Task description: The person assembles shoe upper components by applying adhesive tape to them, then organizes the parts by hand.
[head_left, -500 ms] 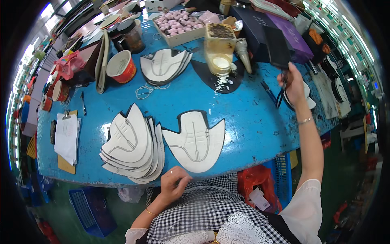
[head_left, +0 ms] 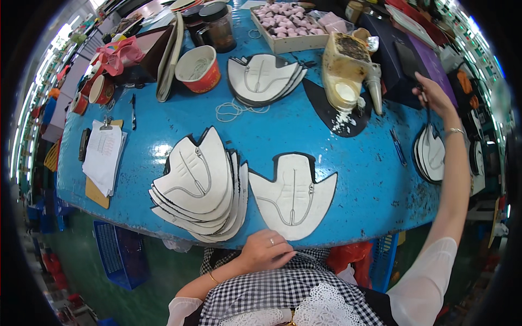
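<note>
My right hand (head_left: 437,99) is raised at the far right, its fingers closed at the lower end of a dark flat phone (head_left: 406,58). A dark strap (head_left: 429,115) hangs below that hand. My left hand (head_left: 266,250) rests at the table's front edge, empty, its fingers loosely bent. Just beyond it lies a single white shoe-upper piece (head_left: 293,198) with black edges and a raised cord line. Left of that, a stack of similar uppers (head_left: 190,174) is fanned out. Another small stack of uppers (head_left: 432,152) sits beneath my right forearm, partly covered.
A white-smeared glue container (head_left: 343,65) stands on a black sheet (head_left: 321,98) at the back. Near it are more uppers (head_left: 261,76), a red tub (head_left: 198,73) and a tray of pink pieces (head_left: 293,43). Dark and purple boxes (head_left: 389,65) fill the back right; a clipboard (head_left: 103,157) lies left.
My right hand has moved with the phone toward the boxes at the back right. My left hand has shifted right along the table edge. The whole view has turned somewhat.
</note>
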Available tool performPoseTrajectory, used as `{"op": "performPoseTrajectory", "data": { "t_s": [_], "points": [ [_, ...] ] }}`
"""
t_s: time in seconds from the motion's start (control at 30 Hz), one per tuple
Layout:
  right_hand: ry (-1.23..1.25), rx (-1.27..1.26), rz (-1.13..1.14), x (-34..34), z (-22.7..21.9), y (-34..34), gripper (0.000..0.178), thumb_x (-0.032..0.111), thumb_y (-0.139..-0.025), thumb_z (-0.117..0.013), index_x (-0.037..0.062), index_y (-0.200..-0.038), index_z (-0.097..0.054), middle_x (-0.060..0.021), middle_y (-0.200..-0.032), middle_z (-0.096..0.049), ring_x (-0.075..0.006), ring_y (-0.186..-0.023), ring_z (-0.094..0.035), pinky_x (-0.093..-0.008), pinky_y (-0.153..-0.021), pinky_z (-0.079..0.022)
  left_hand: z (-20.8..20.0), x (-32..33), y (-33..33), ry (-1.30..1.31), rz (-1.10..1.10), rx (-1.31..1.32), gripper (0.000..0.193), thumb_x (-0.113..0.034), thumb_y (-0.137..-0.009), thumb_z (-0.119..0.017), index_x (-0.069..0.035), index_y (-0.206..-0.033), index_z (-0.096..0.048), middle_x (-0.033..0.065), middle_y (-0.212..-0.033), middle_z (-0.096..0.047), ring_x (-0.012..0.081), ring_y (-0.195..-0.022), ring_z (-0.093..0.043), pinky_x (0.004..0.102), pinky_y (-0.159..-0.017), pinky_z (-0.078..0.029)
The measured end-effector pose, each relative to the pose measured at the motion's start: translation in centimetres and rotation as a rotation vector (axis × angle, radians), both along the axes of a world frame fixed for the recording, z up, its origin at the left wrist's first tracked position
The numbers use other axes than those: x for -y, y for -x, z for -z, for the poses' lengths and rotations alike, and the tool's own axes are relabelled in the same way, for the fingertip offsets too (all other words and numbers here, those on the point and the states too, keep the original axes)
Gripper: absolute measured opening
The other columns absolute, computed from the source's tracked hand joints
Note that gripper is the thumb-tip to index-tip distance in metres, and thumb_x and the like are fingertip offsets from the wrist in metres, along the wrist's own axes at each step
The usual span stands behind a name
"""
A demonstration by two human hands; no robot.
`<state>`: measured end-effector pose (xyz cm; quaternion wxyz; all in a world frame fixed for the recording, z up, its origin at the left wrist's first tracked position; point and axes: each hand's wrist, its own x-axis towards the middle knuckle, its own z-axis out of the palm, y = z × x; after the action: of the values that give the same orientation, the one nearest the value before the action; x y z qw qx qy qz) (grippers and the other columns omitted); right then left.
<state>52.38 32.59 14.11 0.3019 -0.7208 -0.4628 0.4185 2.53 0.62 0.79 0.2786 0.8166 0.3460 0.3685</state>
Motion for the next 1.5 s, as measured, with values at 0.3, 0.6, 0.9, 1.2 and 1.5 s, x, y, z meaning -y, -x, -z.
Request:
{"op": "performPoseTrajectory", "data": {
  "t_s": [0.3,0.6,0.9,1.2,1.5],
  "points": [
    [-1.022,1.786,-0.293,-3.3,-6.1,-4.8,0.052,0.009,-0.091,-0.060,0.0142,-0.141,-0.051,-0.0062,-0.109,-0.066,-0.0149,-0.099,-0.063,-0.0265,-0.087,-0.050,0.3,0.0,0.2,-0.016,0.051,0.034,0.014,-0.016,-0.071,-0.081,-0.014,-0.073,-0.067,-0.0013,-0.071,-0.063,0.0163,-0.064,-0.061,0.0294,-0.056,-0.046],
    [-0.284,-0.052,-0.947,14.2,4.3,29.8,0.026,0.015,-0.096,-0.060,0.0030,-0.119,-0.062,-0.0064,-0.108,-0.068,-0.0129,-0.096,-0.064,-0.0293,-0.089,-0.051,-0.3,0.2,1.3,0.069,0.137,0.167,0.012,-0.010,-0.074,-0.080,-0.009,-0.078,-0.068,0.0012,-0.075,-0.064,0.0187,-0.066,-0.062,0.0310,-0.058,-0.048],
    [-0.267,0.344,-0.731,17.8,5.7,26.6,0.042,0.018,-0.084,-0.073,0.0018,-0.120,-0.060,-0.0095,-0.104,-0.066,-0.0215,-0.087,-0.064,-0.0346,-0.079,-0.052,-0.1,5.2,10.4,0.449,-0.187,0.569,0.007,0.005,-0.077,-0.067,-0.001,-0.081,-0.067,0.0085,-0.076,-0.067,0.0204,-0.067,-0.062,0.0301,-0.064,-0.048],
    [-0.122,0.301,-0.617,21.5,7.1,25.6,0.036,0.022,-0.078,-0.078,0.0043,-0.102,-0.057,-0.0020,-0.089,-0.057,-0.0163,-0.081,-0.057,-0.0305,-0.071,-0.046,-0.6,5.0,12.0,0.375,-0.115,0.520,0.009,0.005,-0.077,-0.067,-0.002,-0.083,-0.066,0.0084,-0.076,-0.065,0.0187,-0.069,-0.062,0.0289,-0.065,-0.048],
    [-0.303,-0.456,-0.475,19.0,-2.8,36.6,0.032,0.022,-0.079,-0.071,0.0041,-0.102,-0.055,-0.0010,-0.093,-0.057,-0.0070,-0.084,-0.056,-0.0215,-0.073,-0.044,-0.9,6.1,18.3,0.439,-0.712,0.817,0.044,-0.008,-0.092,-0.055,0.000,-0.135,-0.048,0.0206,-0.146,-0.040,0.0296,-0.135,-0.041,0.0415,-0.107,-0.039]
  ]
}}
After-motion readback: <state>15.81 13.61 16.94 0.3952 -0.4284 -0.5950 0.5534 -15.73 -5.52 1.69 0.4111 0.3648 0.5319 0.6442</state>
